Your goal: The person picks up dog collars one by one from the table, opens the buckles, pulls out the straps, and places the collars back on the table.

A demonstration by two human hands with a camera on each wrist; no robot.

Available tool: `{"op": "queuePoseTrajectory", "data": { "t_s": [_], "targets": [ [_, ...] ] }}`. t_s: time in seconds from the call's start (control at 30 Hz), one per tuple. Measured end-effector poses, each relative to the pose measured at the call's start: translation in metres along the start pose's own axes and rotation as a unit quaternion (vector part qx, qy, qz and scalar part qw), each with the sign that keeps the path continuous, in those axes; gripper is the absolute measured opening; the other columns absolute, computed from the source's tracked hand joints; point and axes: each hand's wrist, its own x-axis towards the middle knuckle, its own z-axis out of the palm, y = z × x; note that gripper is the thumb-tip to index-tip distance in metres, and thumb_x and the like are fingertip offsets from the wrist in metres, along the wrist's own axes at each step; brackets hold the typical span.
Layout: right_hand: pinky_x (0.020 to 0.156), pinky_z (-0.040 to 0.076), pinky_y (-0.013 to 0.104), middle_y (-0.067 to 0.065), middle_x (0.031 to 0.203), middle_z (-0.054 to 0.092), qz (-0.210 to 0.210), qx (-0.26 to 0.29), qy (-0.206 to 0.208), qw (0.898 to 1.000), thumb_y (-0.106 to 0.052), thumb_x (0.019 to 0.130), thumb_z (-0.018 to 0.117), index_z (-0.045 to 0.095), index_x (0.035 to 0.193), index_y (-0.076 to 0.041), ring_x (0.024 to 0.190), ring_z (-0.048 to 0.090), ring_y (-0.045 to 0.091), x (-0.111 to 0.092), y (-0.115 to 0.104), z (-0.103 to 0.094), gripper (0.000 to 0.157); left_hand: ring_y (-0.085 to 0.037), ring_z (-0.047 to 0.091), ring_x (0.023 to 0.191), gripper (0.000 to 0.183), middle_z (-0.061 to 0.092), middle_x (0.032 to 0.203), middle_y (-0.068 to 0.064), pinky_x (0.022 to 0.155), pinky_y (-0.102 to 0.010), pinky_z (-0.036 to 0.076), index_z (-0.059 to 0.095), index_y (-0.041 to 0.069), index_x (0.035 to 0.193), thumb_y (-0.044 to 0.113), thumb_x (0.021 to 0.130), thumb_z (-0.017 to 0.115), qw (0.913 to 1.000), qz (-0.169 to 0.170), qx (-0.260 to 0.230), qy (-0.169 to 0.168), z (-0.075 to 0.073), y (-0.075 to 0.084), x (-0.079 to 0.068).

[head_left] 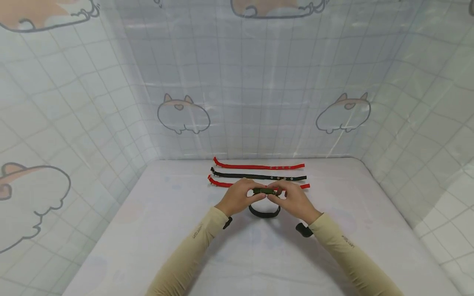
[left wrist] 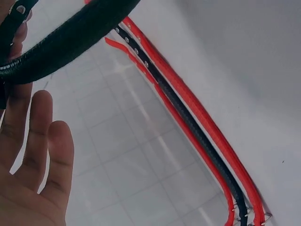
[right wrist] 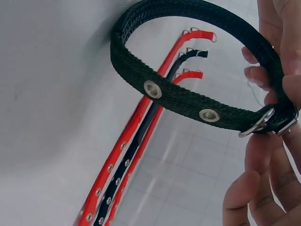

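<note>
A dark green collar (head_left: 264,214) is bent into a loop between my two hands, above the table. My left hand (head_left: 237,196) pinches its upper side between thumb and fingers, and my right hand (head_left: 297,200) pinches the same stretch from the other side, fingertips almost meeting. In the right wrist view, the collar (right wrist: 183,106) shows metal eyelets, with a ring and buckle (right wrist: 284,126) at the right fingers. The left wrist view catches the loop's padded band (left wrist: 75,42); the remaining fingers (left wrist: 61,146) of that hand stretch out below it.
Beyond my hands, three collars lie straight and side by side on the white table (head_left: 177,246): a far red collar (head_left: 248,167), a dark collar (head_left: 240,176) and a near red collar (head_left: 221,183). Grid-patterned curtain walls (head_left: 266,82) enclose the table behind and at both sides.
</note>
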Motion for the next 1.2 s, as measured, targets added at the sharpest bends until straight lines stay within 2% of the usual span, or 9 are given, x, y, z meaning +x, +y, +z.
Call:
{"op": "queuePoseTrajectory", "data": {
  "t_s": [0.13, 0.27, 0.43, 0.6, 0.77, 0.87, 0.97, 1.2],
  "targets": [
    [0.069, 0.048, 0.035, -0.013, 0.103, 0.068, -0.003, -0.006, -0.003, 1.000, -0.030, 0.091, 0.078, 0.074, 0.112, -0.023, 0.086, 0.062, 0.016, 0.000, -0.004, -0.001, 0.022, -0.009, 0.058, 0.103, 0.034, 0.070, 0.107, 0.013, 0.085, -0.032, 0.051, 0.074, 0.022, 0.122, 0.044, 0.096, 0.069, 0.9998, 0.019, 0.005, 0.006, -0.001, 0.000, -0.001],
    [0.070, 0.049, 0.039, -0.014, 0.102, 0.067, -0.003, -0.004, -0.003, 1.000, -0.031, 0.091, 0.078, 0.074, 0.112, -0.025, 0.086, 0.061, 0.016, 0.000, -0.006, -0.003, 0.022, -0.005, 0.055, 0.097, 0.033, 0.070, 0.106, 0.015, 0.079, -0.030, 0.052, 0.075, 0.025, 0.120, 0.047, 0.096, 0.069, 0.9997, 0.018, 0.000, 0.018, -0.002, -0.001, -0.003],
    [0.072, 0.052, 0.038, -0.013, 0.103, 0.068, 0.012, 0.028, 0.005, 1.000, -0.031, 0.092, 0.077, 0.073, 0.112, -0.024, 0.087, 0.061, 0.010, -0.001, -0.006, -0.003, 0.022, -0.004, 0.053, 0.090, 0.033, 0.072, 0.108, 0.013, 0.072, -0.026, 0.049, 0.078, 0.025, 0.117, 0.048, 0.095, 0.070, 0.9990, 0.022, 0.007, 0.038, -0.004, -0.002, -0.004],
    [0.074, 0.053, 0.034, -0.010, 0.106, 0.070, 0.014, 0.056, 0.015, 0.998, -0.029, 0.093, 0.076, 0.071, 0.113, -0.021, 0.089, 0.062, 0.011, -0.002, -0.005, -0.002, 0.022, -0.006, 0.054, 0.088, 0.033, 0.073, 0.108, 0.012, 0.071, -0.027, 0.049, 0.077, 0.024, 0.118, 0.047, 0.095, 0.069, 0.9990, 0.015, -0.004, 0.042, -0.006, -0.001, -0.005],
    [0.073, 0.053, 0.037, -0.014, 0.102, 0.068, -0.008, 0.003, -0.019, 1.000, -0.029, 0.094, 0.075, 0.071, 0.113, -0.021, 0.085, 0.060, 0.008, -0.004, -0.009, -0.006, 0.021, -0.007, 0.055, 0.093, 0.031, 0.072, 0.104, 0.011, 0.076, -0.027, 0.050, 0.078, 0.022, 0.116, 0.044, 0.095, 0.070, 0.9987, 0.036, 0.018, 0.031, -0.006, 0.003, -0.006],
    [0.069, 0.053, 0.034, -0.018, 0.097, 0.065, -0.026, -0.040, -0.034, 0.998, -0.030, 0.093, 0.077, 0.073, 0.109, -0.024, 0.080, 0.058, 0.007, -0.004, -0.012, -0.009, 0.018, -0.008, 0.056, 0.098, 0.030, 0.072, 0.103, 0.010, 0.082, -0.029, 0.051, 0.078, 0.022, 0.115, 0.043, 0.095, 0.070, 0.9972, 0.058, 0.040, 0.026, -0.007, 0.005, -0.008],
    [0.067, 0.051, 0.031, -0.019, 0.092, 0.063, -0.040, -0.053, -0.023, 0.998, -0.030, 0.091, 0.079, 0.075, 0.107, -0.024, 0.079, 0.057, 0.005, -0.006, -0.014, -0.010, 0.017, -0.010, 0.057, 0.099, 0.028, 0.072, 0.102, 0.009, 0.084, -0.030, 0.051, 0.078, 0.022, 0.113, 0.042, 0.095, 0.071, 0.9962, 0.070, 0.041, 0.031, -0.007, 0.005, -0.009],
    [0.070, 0.050, 0.033, -0.014, 0.094, 0.065, -0.054, -0.005, 0.017, 0.998, -0.023, 0.090, 0.079, 0.075, 0.111, -0.019, 0.080, 0.059, 0.006, -0.009, -0.014, -0.009, 0.021, -0.008, 0.057, 0.096, 0.031, 0.072, 0.104, 0.012, 0.079, -0.027, 0.050, 0.078, 0.022, 0.115, 0.045, 0.095, 0.071, 0.9977, 0.053, 0.007, 0.043, -0.008, 0.002, -0.012]
  ]
}}
